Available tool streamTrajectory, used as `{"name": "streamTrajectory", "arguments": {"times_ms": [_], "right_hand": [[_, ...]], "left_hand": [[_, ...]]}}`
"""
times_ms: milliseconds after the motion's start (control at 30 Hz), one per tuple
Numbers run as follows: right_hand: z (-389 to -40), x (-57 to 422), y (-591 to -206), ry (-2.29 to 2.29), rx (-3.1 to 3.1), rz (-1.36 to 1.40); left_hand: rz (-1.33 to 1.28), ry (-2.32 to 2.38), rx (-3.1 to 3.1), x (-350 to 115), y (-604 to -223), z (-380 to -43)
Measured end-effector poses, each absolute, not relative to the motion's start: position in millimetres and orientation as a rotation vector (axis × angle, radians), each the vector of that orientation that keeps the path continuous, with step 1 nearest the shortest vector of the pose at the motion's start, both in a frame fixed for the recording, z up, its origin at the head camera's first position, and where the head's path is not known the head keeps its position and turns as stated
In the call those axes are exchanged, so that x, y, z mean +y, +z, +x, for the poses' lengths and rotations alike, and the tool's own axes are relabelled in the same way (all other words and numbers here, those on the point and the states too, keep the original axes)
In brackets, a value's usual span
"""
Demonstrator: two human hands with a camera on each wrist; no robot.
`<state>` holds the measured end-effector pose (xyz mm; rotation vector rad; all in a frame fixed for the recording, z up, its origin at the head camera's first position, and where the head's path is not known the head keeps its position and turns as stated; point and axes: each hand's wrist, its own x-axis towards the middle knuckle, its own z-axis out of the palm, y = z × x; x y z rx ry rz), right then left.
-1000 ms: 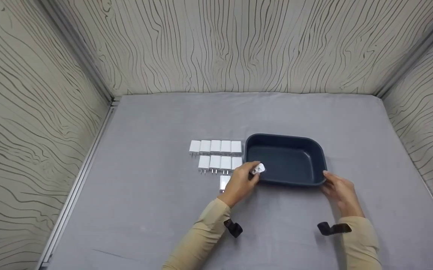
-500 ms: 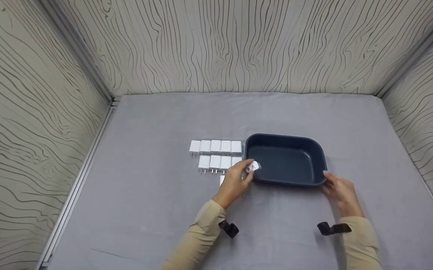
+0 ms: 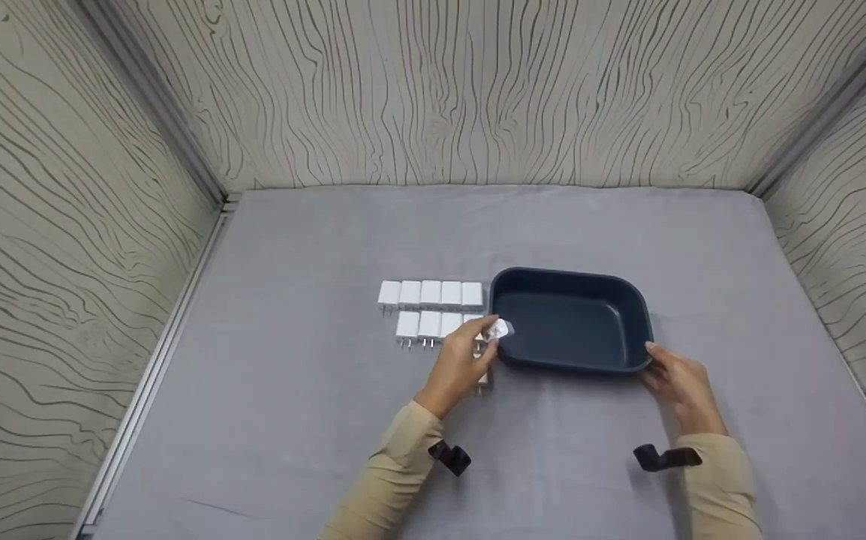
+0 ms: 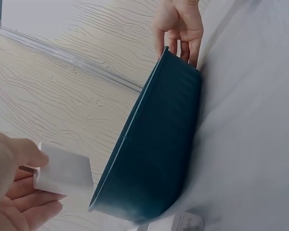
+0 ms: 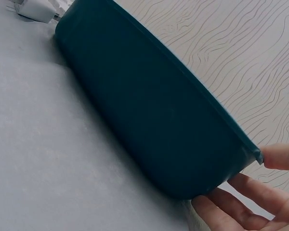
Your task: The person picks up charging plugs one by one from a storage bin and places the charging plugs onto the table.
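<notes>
My left hand [image 3: 454, 367] pinches a white plug charger [image 3: 500, 329] between thumb and fingers, at the left rim of a dark blue tub [image 3: 568, 370]. In the left wrist view this charger [image 4: 65, 169] is held level with the tub's rim, a metal prong showing near the thumb. My right hand [image 3: 682, 382] grips the tub's front right corner; the right wrist view has the thumb at the rim and the fingers [image 5: 260, 192] against the outer wall. Inside the tub only bare bottom shows.
Left of the tub lie white chargers in rows on the grey cloth [image 3: 290, 390]: a back row [image 3: 431, 293], a second row [image 3: 429, 325] with prongs toward me, and a front one [image 3: 482, 379] partly behind my left hand. Wood-patterned walls [image 3: 440, 90] enclose the table.
My left hand has moved left with the charger, from over the tub's inside to its left rim, now covering more of the front chargers. The right hand and the tub have stayed put.
</notes>
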<state>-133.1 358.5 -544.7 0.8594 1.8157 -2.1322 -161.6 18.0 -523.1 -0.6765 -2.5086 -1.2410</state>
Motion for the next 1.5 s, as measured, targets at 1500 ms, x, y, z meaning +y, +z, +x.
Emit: {"name": "streamTrajectory", "arguments": {"times_ms": [1500], "right_hand": [[-136.0,360.0,-543.0,-2.162,1.692,0.864]], "left_hand": [[-0.609,-1.102,-2.470,-64.0,-563.7,-158.6]]}}
